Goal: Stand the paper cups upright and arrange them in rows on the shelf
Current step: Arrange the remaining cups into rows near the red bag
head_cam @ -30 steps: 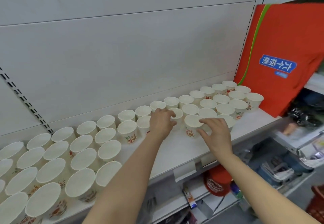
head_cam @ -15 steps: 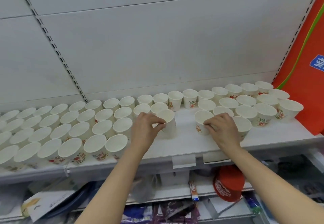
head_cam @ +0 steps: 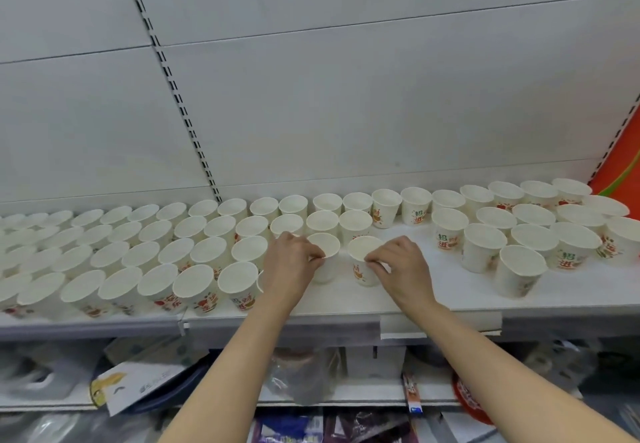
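Several white paper cups with red and green print stand upright in rows on the white shelf (head_cam: 346, 300). My left hand (head_cam: 289, 266) pinches the rim of one upright cup (head_cam: 325, 252) at the right end of the left block of cups (head_cam: 145, 255). My right hand (head_cam: 398, 269) pinches the near rim of a second upright cup (head_cam: 362, 252) just to the right of it. The two held cups stand side by side, almost touching. A looser group of cups (head_cam: 526, 234) stands on the right part of the shelf.
A white back panel with slotted uprights (head_cam: 180, 103) rises behind the cups. An orange bag (head_cam: 623, 162) hangs at the far right. Bare shelf lies between my right hand and the right group. Lower shelves below hold packets, plastic bags and a red lid (head_cam: 467, 397).
Both hands have moved left along the shelf, each with its cup. The right cup has left the right group and now stands next to the left cup. The camera turned left.
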Available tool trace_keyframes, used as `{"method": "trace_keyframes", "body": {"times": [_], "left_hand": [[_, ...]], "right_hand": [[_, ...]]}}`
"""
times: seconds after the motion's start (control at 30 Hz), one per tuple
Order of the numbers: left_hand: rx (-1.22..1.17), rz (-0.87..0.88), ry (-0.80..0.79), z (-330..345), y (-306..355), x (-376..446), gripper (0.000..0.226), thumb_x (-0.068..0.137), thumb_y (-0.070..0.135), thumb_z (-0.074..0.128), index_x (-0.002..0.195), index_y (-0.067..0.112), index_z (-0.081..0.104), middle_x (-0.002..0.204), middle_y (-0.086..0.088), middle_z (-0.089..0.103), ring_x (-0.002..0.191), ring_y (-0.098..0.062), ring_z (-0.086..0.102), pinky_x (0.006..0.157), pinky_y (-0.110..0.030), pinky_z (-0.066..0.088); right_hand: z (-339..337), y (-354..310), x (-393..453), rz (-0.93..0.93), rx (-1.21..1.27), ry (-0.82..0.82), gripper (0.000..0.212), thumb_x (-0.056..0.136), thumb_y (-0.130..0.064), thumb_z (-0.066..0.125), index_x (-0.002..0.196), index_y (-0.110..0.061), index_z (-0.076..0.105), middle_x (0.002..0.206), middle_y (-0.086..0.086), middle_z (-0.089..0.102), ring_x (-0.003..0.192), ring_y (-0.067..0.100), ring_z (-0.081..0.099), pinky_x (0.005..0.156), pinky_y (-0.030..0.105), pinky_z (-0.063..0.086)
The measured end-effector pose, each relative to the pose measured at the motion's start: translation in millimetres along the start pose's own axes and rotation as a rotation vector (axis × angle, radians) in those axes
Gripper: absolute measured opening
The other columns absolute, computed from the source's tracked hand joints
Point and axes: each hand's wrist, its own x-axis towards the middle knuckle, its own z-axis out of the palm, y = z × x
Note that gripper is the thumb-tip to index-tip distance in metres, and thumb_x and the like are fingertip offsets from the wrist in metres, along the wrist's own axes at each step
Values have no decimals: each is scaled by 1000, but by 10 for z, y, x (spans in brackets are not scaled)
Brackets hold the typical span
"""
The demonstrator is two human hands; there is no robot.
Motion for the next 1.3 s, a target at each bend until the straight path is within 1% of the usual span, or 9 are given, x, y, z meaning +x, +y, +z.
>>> {"method": "trace_keyframes", "body": {"times": [0.13,0.23,0.3,0.4,0.57,0.77,0.9,1.03,1.3], "left_hand": [[3,-10,-81,49,-57,19,20,81,35,72,100,31,75,116,9,67,109,-18,49,90,-31,40],[-7,14,-143,57,-71,43,42,76,43,75,116,32,68,142,7,50,130,-19,42,103,-32,32],[-18,25,-152,71,-67,86,54,71,49,76,121,31,65,144,4,48,130,-19,44,104,-35,34],[-5,2,-176,101,-45,181,68,69,60,73,128,29,58,139,4,52,126,-20,48,102,-38,35],[159,0,-236,108,11,312,68,75,63,64,131,27,51,122,0,63,113,-25,50,91,-38,32],[164,8,-210,202,-48,335,72,75,62,64,136,29,47,132,4,56,120,-23,46,95,-37,29],[-63,15,-78,210,9,262,81,71,63,70,139,25,46,144,6,47,130,-21,40,103,-36,29],[-384,80,78,263,423,155,69,75,48,75,135,24,51,138,6,51,127,-16,42,105,-30,35],[-411,263,-139,762,1455,42,56,84,46,66,134,27,50,138,7,49,124,-17,43,103,-29,34]], "right_hand": [[73,-47,7,29,31,0,18,72,-18,82,88,-19,74,95,-6,69,96,17,50,78,37,49],[42,-52,-12,168,105,-51,51,70,-29,83,116,-20,65,127,-2,56,118,16,42,99,29,39],[49,-78,-1,302,144,-114,74,67,-36,83,132,-19,51,138,-3,46,127,15,37,103,23,29],[115,-143,52,442,177,-168,87,65,-40,83,138,-18,41,141,-1,42,130,17,35,105,26,29],[239,-180,144,533,211,-221,80,67,-36,79,136,-19,42,137,2,46,127,19,40,99,27,33],[258,-210,170,522,208,-189,76,67,-36,78,133,-21,44,133,0,50,123,18,43,94,24,34],[88,-140,39,500,218,-134,87,66,-53,77,139,-28,38,134,-9,48,121,11,44,100,31,40],[-209,4,-234,516,166,-8,72,75,-45,75,137,-26,43,130,-9,51,117,9,47,101,34,41],[-934,422,-792,565,15,225,51,77,-36,76,122,-21,58,118,-6,60,112,15,50,94,33,43]]}}
